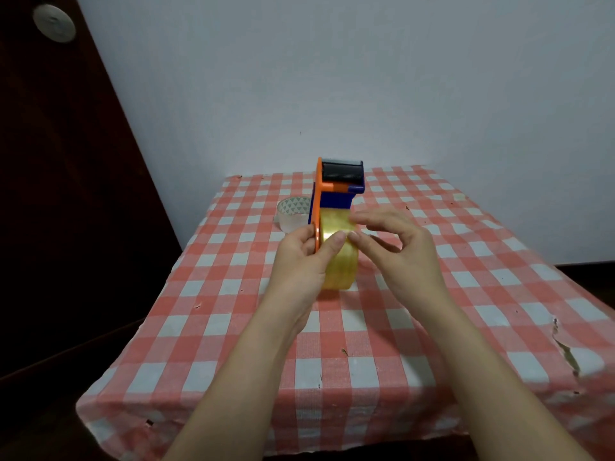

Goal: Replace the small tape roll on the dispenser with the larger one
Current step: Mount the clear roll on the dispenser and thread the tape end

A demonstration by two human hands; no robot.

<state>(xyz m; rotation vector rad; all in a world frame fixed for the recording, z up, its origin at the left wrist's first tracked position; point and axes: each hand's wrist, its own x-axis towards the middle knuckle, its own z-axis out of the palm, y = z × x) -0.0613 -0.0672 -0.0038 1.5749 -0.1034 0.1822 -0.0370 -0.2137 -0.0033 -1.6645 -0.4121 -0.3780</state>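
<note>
An orange and blue tape dispenser (336, 191) with a black roller at its far end stands at the middle of the table. A large yellowish tape roll (339, 261) sits on its near end. My left hand (304, 257) grips the orange side plate and the roll, thumb on the roll's top. My right hand (396, 241) pinches at the roll's top surface with thumb and forefinger, the other fingers spread. A small clear tape roll (293, 212) with a patterned core lies on the cloth left of the dispenser.
The table wears a red and white checked cloth (466, 294), torn near the right edge (565, 354). A white wall stands behind the table. A dark door or panel (66, 194) fills the left side.
</note>
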